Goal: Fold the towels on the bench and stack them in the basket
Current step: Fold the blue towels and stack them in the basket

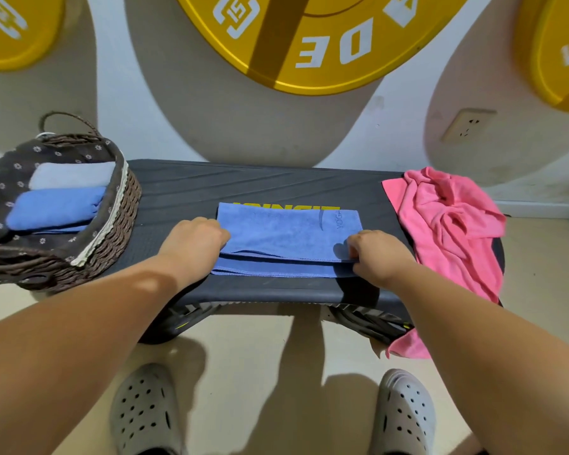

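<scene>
A blue towel (286, 234) lies partly folded in the middle of the dark bench (250, 185), its upper layer short of the front edge. My left hand (196, 239) grips the towel's left end with curled fingers. My right hand (376, 254) pinches the folded layer at its right front corner. A crumpled pink towel (447, 221) lies on the bench's right end and hangs over the front. The woven basket (119, 221) stands on the left end, holding a folded grey towel (73, 175) and a folded blue towel (55, 207).
The bench stands against a wall with large yellow discs (312, 41) and a power socket (467, 124). My feet in grey perforated clogs (145, 408) stand on the pale floor in front of the bench. The basket has a dark flowered liner.
</scene>
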